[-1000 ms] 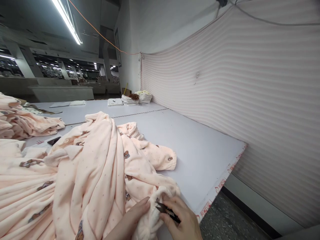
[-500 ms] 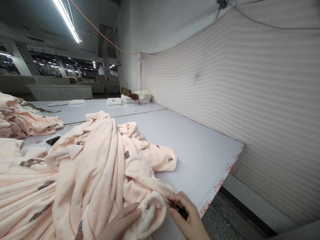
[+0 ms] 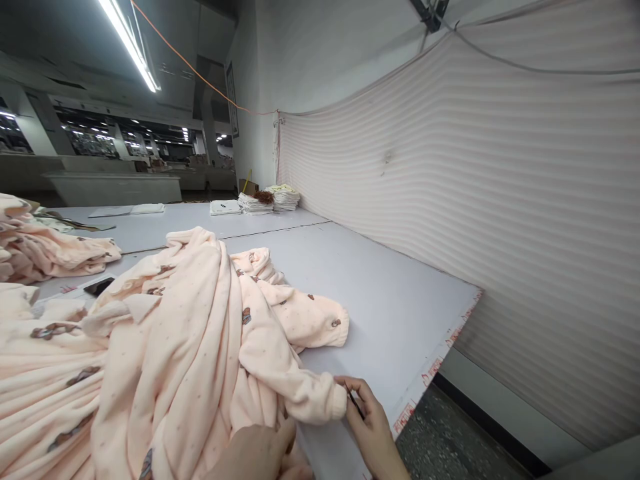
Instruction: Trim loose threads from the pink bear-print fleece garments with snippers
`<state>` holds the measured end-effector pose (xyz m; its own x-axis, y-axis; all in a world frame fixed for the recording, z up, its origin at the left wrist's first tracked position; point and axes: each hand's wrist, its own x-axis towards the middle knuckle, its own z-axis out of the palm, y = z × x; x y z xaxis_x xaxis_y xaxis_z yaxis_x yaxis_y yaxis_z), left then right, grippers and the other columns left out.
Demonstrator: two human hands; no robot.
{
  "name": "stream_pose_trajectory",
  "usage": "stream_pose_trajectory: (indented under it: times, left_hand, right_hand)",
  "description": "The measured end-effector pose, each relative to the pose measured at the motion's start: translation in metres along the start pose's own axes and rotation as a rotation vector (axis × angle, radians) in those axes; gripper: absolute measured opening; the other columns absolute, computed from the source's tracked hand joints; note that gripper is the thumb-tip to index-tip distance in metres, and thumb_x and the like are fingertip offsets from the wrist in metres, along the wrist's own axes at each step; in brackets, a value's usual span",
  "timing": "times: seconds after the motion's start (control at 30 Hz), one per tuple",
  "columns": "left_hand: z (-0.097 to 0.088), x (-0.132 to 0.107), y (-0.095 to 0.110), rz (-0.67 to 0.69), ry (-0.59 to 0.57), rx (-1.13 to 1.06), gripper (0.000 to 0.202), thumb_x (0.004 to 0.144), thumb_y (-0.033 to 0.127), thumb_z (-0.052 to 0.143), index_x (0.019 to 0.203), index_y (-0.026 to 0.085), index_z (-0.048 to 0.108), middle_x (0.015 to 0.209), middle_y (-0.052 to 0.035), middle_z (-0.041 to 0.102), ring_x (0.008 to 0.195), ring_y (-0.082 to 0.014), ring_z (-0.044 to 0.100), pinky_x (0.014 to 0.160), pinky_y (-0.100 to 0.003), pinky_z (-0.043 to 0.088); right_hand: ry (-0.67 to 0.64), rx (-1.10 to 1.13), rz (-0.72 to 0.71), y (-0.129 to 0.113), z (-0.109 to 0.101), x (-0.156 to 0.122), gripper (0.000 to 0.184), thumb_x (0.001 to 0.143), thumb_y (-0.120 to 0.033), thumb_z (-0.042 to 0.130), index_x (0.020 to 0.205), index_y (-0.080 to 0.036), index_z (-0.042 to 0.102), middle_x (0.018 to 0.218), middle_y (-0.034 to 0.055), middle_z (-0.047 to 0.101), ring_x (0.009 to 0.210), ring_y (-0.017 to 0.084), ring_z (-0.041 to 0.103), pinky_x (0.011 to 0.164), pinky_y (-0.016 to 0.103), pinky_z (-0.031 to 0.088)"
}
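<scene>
A pale pink plush garment (image 3: 200, 333) with small printed bears and dots lies heaped in front of me. One of its sleeves (image 3: 280, 360) stretches toward my right hand, ending in a cuff. My right hand (image 3: 367, 420) is closed around a small dark tool (image 3: 356, 402) that looks like thread snips, mostly hidden in the palm. Its fingertips touch the end of that cuff. At the bottom middle, my left hand (image 3: 253, 450) is closed on the garment's cloth below the sleeve, with its fingertips partly hidden.
More pink garments (image 3: 55, 247) are piled at the left, near a dark phone (image 3: 99, 287). Stacks of folded white cloth (image 3: 257, 202) stand at the table's far end. A striped cloth sheet (image 3: 450, 153) hangs along the right. The table edge (image 3: 440, 357) drops to the floor at right.
The cuff has turned from its opening facing me to lying sideways, its end toward my right hand. My left hand has left the cuff and shifted lower. The view has turned slightly right.
</scene>
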<state>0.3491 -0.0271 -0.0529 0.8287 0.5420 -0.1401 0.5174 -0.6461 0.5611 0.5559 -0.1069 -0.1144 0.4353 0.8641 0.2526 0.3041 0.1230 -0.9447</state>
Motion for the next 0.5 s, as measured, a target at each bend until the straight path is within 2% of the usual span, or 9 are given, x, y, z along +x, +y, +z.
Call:
stream_pose_trajectory:
  times: [0.13,0.2,0.3,0.4,0.5]
  left_hand:
    - [0.004,0.016,0.024,-0.108,0.063,0.034,0.043,0.074,0.040,0.058,0.110,0.017,0.052,0.098,-0.0128,0.068,0.083,-0.0342,0.067,0.064,-0.034,0.042]
    - [0.008,0.023,0.033,-0.137,0.117,-0.012,0.047,0.074,0.035,0.058,0.114,0.014,0.047,0.098,-0.0135,0.068,0.084,-0.0323,0.067,0.064,-0.034,0.043]
    - [0.014,0.032,0.035,-0.139,0.246,-0.064,0.047,0.075,0.022,0.052,0.120,0.015,0.041,0.091,-0.0094,0.068,0.081,-0.0260,0.067,0.065,-0.031,0.043]
    - [0.022,0.035,0.028,-0.109,0.379,-0.143,0.048,0.074,0.011,0.044,0.121,0.018,0.038,0.088,-0.0051,0.066,0.075,-0.0207,0.065,0.065,-0.029,0.044]
    - [0.033,0.032,0.020,-0.080,0.532,-0.296,0.034,0.074,0.010,0.043,0.106,0.022,0.041,0.082,-0.0008,0.063,0.066,-0.0174,0.062,0.060,-0.026,0.044]
  right_hand:
    - [0.092,0.119,-0.051,-0.017,0.013,-0.013,0.021,0.090,-0.041,0.051,0.086,-0.021,0.056,0.073,-0.0005,0.058,0.068,0.014,0.058,0.064,0.019,0.048]
    - [0.157,0.192,-0.052,-0.023,0.022,-0.017,0.023,0.089,-0.044,0.053,0.083,-0.021,0.055,0.069,-0.0019,0.057,0.064,0.013,0.057,0.060,0.017,0.047]
    - [0.213,0.240,0.006,-0.030,0.029,-0.017,0.025,0.086,-0.045,0.056,0.090,-0.020,0.059,0.074,-0.0004,0.061,0.069,0.013,0.060,0.064,0.018,0.048]
    - [0.299,0.141,0.051,-0.032,0.026,-0.012,0.026,0.085,-0.043,0.056,0.090,-0.019,0.062,0.082,0.0029,0.067,0.076,0.016,0.063,0.069,0.019,0.050]
    - [0.419,-0.109,0.004,-0.026,0.016,-0.011,0.020,0.084,-0.038,0.055,0.091,-0.020,0.063,0.085,0.0033,0.069,0.079,0.018,0.065,0.071,0.022,0.049]
